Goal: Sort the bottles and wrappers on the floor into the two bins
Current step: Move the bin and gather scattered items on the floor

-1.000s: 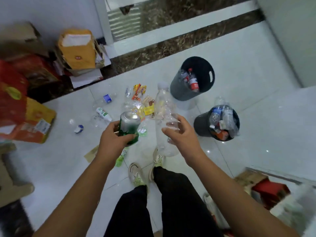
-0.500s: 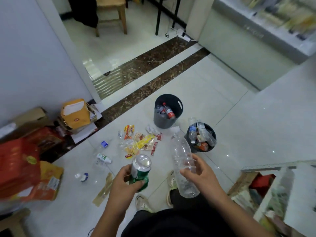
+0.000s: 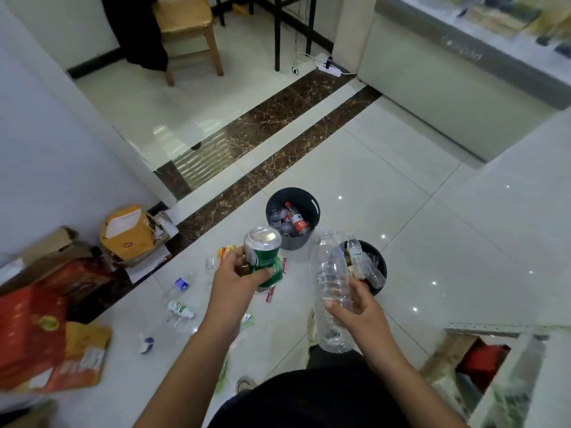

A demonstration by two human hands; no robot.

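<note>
Above the floor, between the person's body and the two bins, the clear plastic bottle stands nearly upright in the right hand. The fingers curl round its ribbed lower half, and the neck points up and away. Whether a cap is fitted cannot be told. The bottle looks empty, so it is judged light, thin-walled and easily crushed. The ribbed waist offers the surest hold, though a firm squeeze is likely to buckle it.

Just beside it, the left hand grips a green can round its middle, one silvery end facing up. The can is judged light and stiff, smooth enough to slip, and liable to dent.

Beyond the hands, the far bin holds several bottles, one with a red label. The near bin, partly hidden behind the clear bottle, holds more clear bottles and smaller items that cannot be identified. Wrappers lie on the floor to the left of the bins. A small bottle lies further toward the floor's left side, near cardboard boxes against the wall. The step in hand appears to be carrying both items to a bin.
</note>
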